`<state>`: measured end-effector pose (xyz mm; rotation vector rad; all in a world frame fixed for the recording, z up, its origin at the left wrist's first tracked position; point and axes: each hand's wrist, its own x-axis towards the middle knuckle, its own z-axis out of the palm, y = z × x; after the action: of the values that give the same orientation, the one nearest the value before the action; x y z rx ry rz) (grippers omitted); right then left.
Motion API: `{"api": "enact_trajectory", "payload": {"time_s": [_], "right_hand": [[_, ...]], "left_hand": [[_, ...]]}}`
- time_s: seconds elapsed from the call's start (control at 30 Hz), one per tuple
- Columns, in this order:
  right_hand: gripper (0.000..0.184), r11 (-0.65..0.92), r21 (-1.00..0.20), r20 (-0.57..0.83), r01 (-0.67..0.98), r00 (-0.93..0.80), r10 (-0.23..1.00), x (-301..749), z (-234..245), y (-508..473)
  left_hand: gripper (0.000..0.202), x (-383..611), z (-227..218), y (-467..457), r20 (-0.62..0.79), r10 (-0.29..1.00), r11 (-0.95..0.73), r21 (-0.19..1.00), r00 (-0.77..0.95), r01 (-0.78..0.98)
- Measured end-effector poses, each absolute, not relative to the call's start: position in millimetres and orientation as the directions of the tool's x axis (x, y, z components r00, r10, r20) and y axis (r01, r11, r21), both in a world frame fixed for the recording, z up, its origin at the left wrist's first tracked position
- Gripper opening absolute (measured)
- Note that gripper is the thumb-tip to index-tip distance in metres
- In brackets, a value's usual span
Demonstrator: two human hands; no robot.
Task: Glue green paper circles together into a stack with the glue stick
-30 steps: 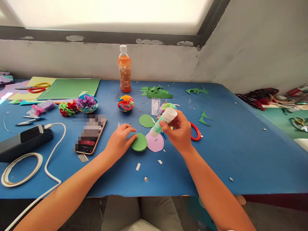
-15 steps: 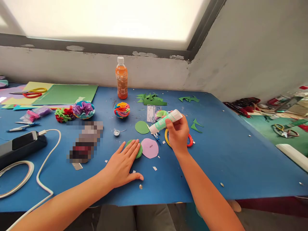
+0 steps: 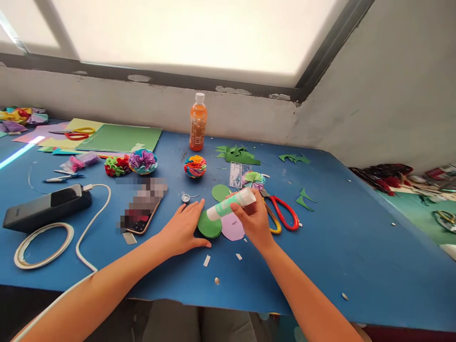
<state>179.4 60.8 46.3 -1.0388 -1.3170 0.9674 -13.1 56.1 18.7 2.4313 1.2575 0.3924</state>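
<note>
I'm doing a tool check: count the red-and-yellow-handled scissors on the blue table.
2: the near scissors lie beside the right hand; the far scissors rest on the paper sheets at back left. Others could be hidden under things.

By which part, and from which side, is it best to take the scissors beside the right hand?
Probably by the red loop, coming from the near right. The scissors lie flat, with their handles turned toward that side and the metal blades leading away. The yellow loop sits closer to the right hand, so the red one looks freer.
</note>
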Motion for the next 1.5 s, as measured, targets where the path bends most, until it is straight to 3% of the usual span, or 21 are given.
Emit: {"api": "enact_trajectory", "payload": {"time_s": [0.13, 0.23, 0.37, 0.47, 0.67, 0.77, 0.87, 1.0, 1.2, 1.33, 1.43, 1.5], "right_hand": [[0.036, 0.143, -0.989, 0.144, 0.02, 0.013, 0.99, 173, 32, 65], [0.036, 0.144, -0.988, 0.139, 0.062, -0.067, 0.988, 183, 34, 68], [0.032, 0.224, -0.945, 0.146, 0.238, -0.308, 0.94, 204, 51, 68], [0.022, 0.334, -0.848, 0.151, 0.411, -0.418, 0.896, 215, 61, 66], [0.021, 0.262, -0.782, 0.015, 0.565, -0.403, 0.915, 217, 67, 59], [0.03, 0.24, -0.734, -0.062, 0.635, -0.415, 0.908, 213, 72, 55], [0.046, 0.315, -0.667, -0.066, 0.676, -0.474, 0.878, 206, 74, 52], [0.029, 0.407, -0.692, 0.021, 0.596, -0.547, 0.837, 202, 72, 50], [0.027, 0.45, -0.688, 0.09, 0.569, -0.548, 0.831, 199, 75, 44], [0.022, 0.57, -0.504, 0.281, 0.649, -0.501, 0.818, 199, 73, 41], [0.019, 0.698, -0.263, 0.526, 0.667, -0.507, 0.683, 199, 68, 43], [0.018, 0.729, -0.117, 0.62, 0.674, -0.524, 0.584, 198, 67, 43]], "left_hand": [[0.104, -11, 18, 64, 0.065, 0.828, -0.467, 0.629, 0.557, 0.621], [0.103, -10, 15, 68, 0.078, 0.825, -0.446, 0.697, 0.559, 0.561], [0.101, -10, 9, 68, 0.102, 0.838, -0.416, 0.754, 0.536, 0.508], [0.101, -10, 8, 67, 0.099, 0.868, -0.359, 0.803, 0.487, 0.476], [0.099, -11, 17, 65, 0.048, 0.923, -0.202, 0.906, 0.383, 0.372], [0.096, -10, 20, 63, 0.108, 0.927, -0.217, 0.936, 0.359, 0.278], [0.083, -9, 22, 61, 0.176, 0.928, -0.232, 0.963, 0.329, 0.14], [0.061, -12, 28, 58, 0.292, 0.908, -0.306, 0.952, 0.302, 0.001], [0.058, -16, 34, 54, 0.388, 0.867, -0.369, 0.922, 0.314, -0.121], [0.059, -15, 34, 52, 0.41, 0.861, -0.39, 0.912, 0.302, -0.125], [0.06, -14, 35, 50, 0.433, 0.855, -0.413, 0.902, 0.286, -0.131], [0.06, -14, 37, 49, 0.428, 0.861, -0.41, 0.904, 0.274, -0.121]]}}
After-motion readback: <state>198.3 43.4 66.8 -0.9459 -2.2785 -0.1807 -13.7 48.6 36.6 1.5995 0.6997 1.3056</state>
